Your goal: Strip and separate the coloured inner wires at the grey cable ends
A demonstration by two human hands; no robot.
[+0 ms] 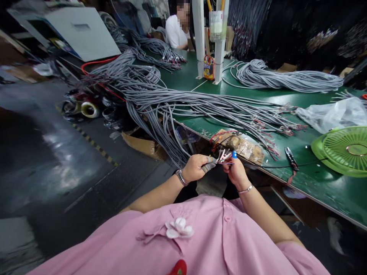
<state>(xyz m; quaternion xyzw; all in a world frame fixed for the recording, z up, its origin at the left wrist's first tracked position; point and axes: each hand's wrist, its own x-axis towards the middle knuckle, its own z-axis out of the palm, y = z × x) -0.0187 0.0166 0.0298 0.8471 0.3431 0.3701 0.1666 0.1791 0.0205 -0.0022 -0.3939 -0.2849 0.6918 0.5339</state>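
My left hand (pixel 195 168) is closed around the end of a grey cable near the table's front edge; grey material covers its fingertips. Thin coloured wires (pixel 225 156), white, red and dark, fan out of that end toward my right hand (pixel 237 173). The right fingers are pinched on these wires, and a blue cover (pixel 234 154) sits on the thumb tip. Just beyond both hands, a tape-wrapped wooden block (pixel 243 147) lies at the table edge. A bundle of grey cables (pixel 183 101) runs across the table, its stripped ends pointing right.
On the green table (pixel 315 183) lie cutting pliers (pixel 291 157), a green fan (pixel 344 151) and a clear plastic bag (pixel 338 114). A coiled cable bundle (pixel 283 78) lies farther back, near a white post (pixel 219 57). Behind it sits a person in white (pixel 175 32). Cardboard (pixel 143 145) lies below left.
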